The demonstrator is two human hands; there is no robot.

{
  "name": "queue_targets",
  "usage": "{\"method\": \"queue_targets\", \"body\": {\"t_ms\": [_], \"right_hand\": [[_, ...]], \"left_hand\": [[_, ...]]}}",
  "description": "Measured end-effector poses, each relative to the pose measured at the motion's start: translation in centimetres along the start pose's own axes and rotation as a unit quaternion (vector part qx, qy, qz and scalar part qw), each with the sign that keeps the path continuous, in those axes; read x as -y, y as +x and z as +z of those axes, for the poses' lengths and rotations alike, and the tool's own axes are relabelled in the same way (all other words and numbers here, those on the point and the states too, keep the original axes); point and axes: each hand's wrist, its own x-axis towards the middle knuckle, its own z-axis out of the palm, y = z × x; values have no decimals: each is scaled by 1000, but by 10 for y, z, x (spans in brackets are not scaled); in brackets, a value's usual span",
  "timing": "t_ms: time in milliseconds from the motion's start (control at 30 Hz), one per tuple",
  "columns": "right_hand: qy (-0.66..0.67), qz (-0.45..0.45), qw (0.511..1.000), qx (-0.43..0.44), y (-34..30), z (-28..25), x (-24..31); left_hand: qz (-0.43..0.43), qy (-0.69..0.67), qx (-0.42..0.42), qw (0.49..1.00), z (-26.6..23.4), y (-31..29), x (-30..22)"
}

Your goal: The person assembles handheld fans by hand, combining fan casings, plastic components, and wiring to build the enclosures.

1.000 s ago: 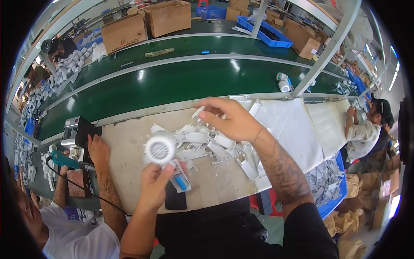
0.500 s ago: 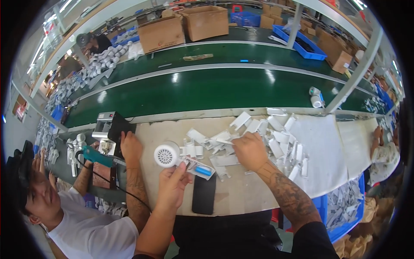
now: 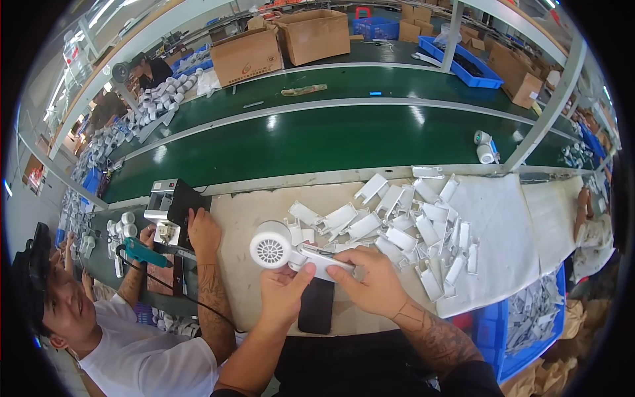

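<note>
Both grips pinch a white hair dryer (image 3: 291,250): left hand (image 3: 283,286) beneath, right hand (image 3: 370,283) closed on its handle.

White hairdryer-like unit (image 3: 281,248), round grille end facing up-left; body horizontal, handle piece toward right, above workbench.

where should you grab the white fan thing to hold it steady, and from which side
Probably by the straight white handle, from below and the sides, as both hands do now: left hand under the neck, right hand at the far end. The handle is long and narrow enough to wrap, while the round grilled head is bulky and its face stays clear.
</note>
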Motion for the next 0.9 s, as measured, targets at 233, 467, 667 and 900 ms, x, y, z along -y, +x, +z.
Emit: {"method": "queue_targets", "body": {"t_ms": [233, 467, 667, 900], "right_hand": [[17, -52, 987, -154, -1, 3, 14], [107, 108, 988, 16, -23, 52, -57], [-133, -57, 989, -25, -55, -13, -65], [-229, -111, 965, -68, -93, -38, -93]], "left_hand": [[-11, -99, -6, 995, -5, -6, -20], [-114, 91, -12, 989, -53, 19, 27], [-47, 685, -44, 726, -126, 54, -34], [24, 697, -155, 700, -157, 79, -2]]}}
